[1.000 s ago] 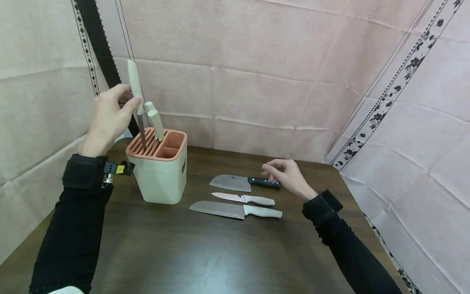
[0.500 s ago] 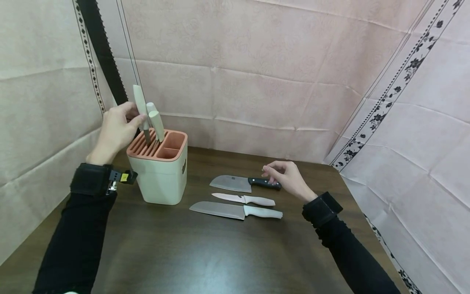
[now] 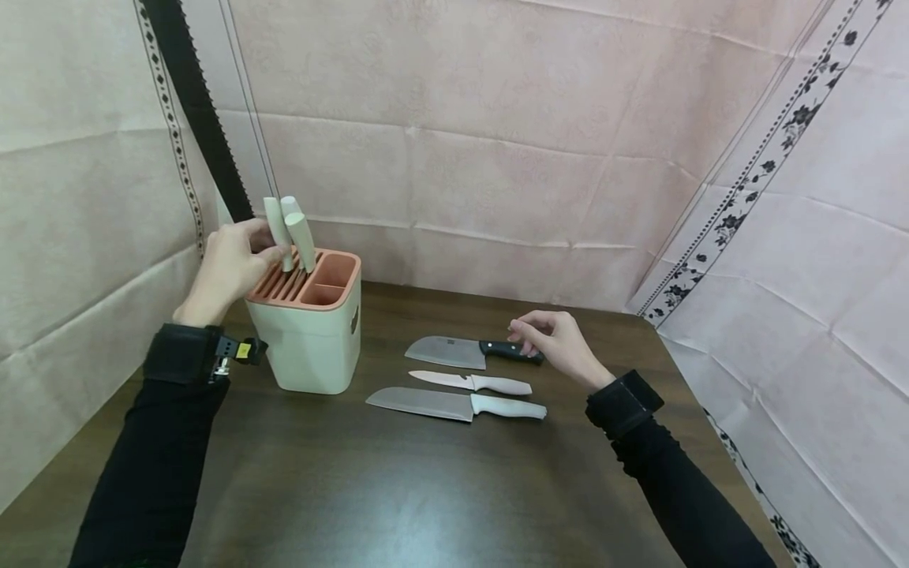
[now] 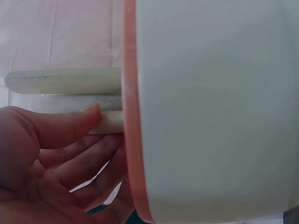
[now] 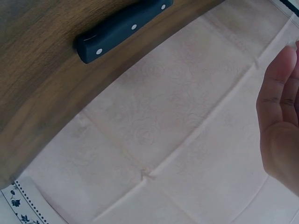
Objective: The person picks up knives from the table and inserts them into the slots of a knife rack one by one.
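My left hand pinches the pale green handle of a knife low down, between thumb and fingers. Its blade is hidden in a slot of the knife block, a pale green holder with an orange slotted top. In the left wrist view the thumb presses the handle right beside the orange rim. Two more knife handles stand close by in the slots. My right hand, fingers loosely bent and holding nothing, hovers over the black handle of a cleaver.
Below the cleaver lie a small white-handled paring knife and a larger white-handled kitchen knife, blades pointing left. The brown table is bordered by hanging pale cloth at the back and sides.
My left hand has moved down and slightly right, and the knife in it has sunk into the slot until only its handle shows. My right hand stays in place.
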A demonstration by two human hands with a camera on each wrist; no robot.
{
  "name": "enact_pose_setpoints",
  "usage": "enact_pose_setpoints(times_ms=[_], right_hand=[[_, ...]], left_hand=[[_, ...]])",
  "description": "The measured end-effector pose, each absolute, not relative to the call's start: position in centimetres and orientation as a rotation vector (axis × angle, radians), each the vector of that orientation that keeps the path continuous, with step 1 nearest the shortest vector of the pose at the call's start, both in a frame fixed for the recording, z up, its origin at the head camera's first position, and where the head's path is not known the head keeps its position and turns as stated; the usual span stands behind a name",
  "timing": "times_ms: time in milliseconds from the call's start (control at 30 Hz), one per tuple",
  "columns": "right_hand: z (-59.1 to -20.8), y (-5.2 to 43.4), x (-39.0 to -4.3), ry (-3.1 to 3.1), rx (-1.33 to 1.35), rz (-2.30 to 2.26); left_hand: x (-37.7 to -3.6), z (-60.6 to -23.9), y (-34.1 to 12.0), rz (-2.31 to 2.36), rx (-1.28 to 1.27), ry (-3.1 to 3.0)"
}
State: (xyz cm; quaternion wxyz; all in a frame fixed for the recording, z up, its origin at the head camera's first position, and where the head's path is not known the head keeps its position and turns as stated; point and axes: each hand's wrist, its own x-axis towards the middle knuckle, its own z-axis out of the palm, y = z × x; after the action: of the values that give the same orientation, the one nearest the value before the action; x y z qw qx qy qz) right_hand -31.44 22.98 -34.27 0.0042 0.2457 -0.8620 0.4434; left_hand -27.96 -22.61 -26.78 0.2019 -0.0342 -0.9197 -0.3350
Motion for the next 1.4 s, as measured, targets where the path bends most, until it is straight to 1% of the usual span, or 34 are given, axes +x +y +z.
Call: enact_pose_setpoints(times_ms=[267, 467, 567, 800, 900, 1200, 1400], right_hand=[[-34.2, 23.7, -31.3, -2.713, 0.751, 1.388], [-35.1, 24.8, -31.6, -2.784, 0.711, 1.354], [-35.9, 25.5, -31.8, -2.824, 0.709, 1.308], [-39.1, 26.7, -31.6, -3.074, 0.864, 1.009], [-40.4, 26.8, -31.4, -3.142, 0.866, 0.928], [-43.4, 27.1, -30.7, -3.138, 0.813, 0.890], [-44.3, 27.6, -30.8, -3.114, 0.815, 0.891]], left_hand=[[-28.2, -26.6, -22.9, -0.937, -0.098, -2.625], [-28.2, -26.5, -23.4, -0.915, -0.106, -2.668], [-28.1, -26.7, -23.5, -0.908, -0.106, -2.668], [-27.3, -27.3, -24.0, -0.859, -0.100, -2.659], [-26.8, -27.6, -23.9, -0.863, -0.088, -2.657], [-26.2, -28.1, -23.3, -0.884, -0.027, -2.709], [-25.6, -28.4, -23.1, -0.894, -0.024, -2.734]])
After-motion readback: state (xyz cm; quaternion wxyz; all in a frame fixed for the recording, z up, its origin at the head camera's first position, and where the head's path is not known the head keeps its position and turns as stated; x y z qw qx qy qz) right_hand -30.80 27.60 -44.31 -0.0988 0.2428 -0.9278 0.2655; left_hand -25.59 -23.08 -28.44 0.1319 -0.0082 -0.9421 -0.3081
